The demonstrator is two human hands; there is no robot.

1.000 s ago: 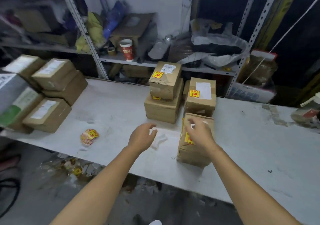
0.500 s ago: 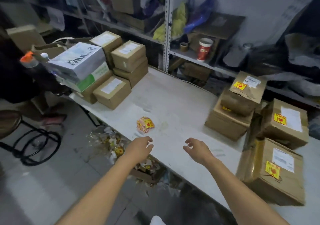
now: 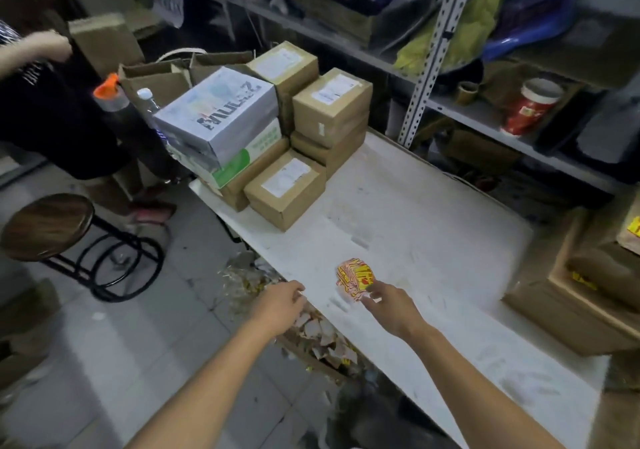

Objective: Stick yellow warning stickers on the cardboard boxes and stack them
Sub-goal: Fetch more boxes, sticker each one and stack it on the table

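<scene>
matt brown cardboard boxes (image 3: 285,192), glossy yellow paper stickers (image 3: 355,277), scuffed white table (image 3: 433,241), dark wood stool (image 3: 46,225) w/ metal legs

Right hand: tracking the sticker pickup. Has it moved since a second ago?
Yes. The right hand went left along the table to the sticker pile, now at its edge.
</scene>
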